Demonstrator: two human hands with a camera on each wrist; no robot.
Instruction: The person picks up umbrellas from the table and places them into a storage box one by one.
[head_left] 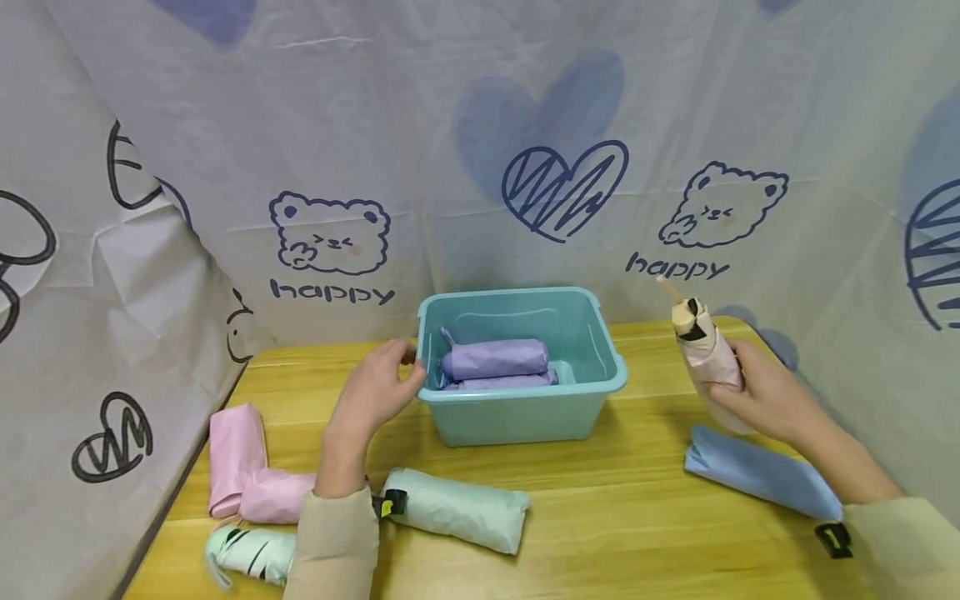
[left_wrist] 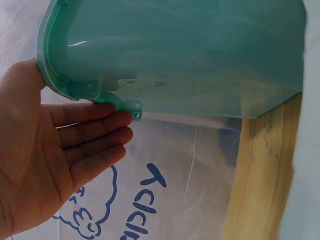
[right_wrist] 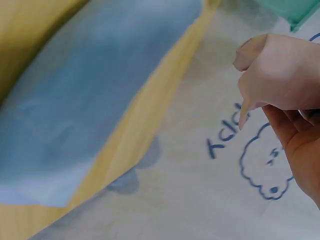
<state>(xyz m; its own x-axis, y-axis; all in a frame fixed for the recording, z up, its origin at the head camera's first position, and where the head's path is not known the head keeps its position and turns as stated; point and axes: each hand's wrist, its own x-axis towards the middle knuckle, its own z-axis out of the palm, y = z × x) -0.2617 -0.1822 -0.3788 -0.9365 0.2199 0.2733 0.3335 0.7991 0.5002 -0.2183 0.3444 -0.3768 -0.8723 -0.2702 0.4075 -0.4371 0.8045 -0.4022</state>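
Note:
My left hand [head_left: 375, 387] is at the left end of a teal plastic bin [head_left: 517, 417]. In the left wrist view its fingers [left_wrist: 95, 132] are straight beside the bin's rim, and the thumb tip is hidden. Two purple folded umbrellas [head_left: 498, 358] lie inside the bin, one partly covering the other. On the right, my right hand [head_left: 757, 387] grips a pale pink folded umbrella [head_left: 712, 362], raised and tilted, its cream end and strap pointing up. Below that hand lies a blue folded umbrella [head_left: 761, 471], large in the right wrist view.
Two pink wrapped bundles [head_left: 236, 458] lie at the table's left. Near them are a mint, black-striped umbrella [head_left: 258, 552], partly behind my left sleeve, and a plain mint one [head_left: 457, 508] in front of the bin. A printed white cloth [head_left: 450, 167] hangs behind the wooden table [head_left: 622, 517].

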